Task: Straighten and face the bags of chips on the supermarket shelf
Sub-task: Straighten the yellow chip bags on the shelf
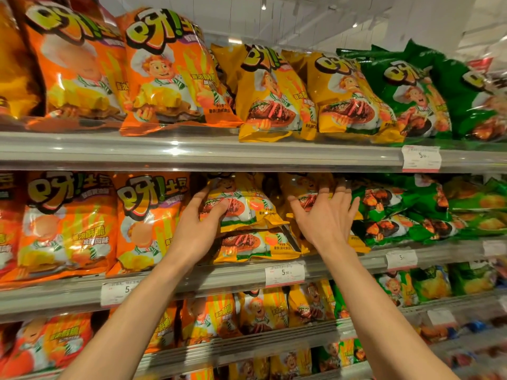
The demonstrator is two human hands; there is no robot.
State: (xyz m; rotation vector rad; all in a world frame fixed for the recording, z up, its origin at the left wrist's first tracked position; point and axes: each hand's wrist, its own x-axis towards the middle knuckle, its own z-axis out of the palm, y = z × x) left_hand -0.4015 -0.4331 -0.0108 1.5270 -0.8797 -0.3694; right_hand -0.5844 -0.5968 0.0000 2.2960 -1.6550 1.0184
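Left hand pinches the slumped yellow bag; right hand, fingers spread, presses its neighbour beside it; probably light, crushable, slippery: hold edges.

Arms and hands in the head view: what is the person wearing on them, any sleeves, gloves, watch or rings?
Nothing shows. Both forearms are bare up to the bottom frame edge, with no sleeve cuffs in view. The left hand and right hand are ungloved, and no watch, bracelet or ring is visible on either wrist or any finger.
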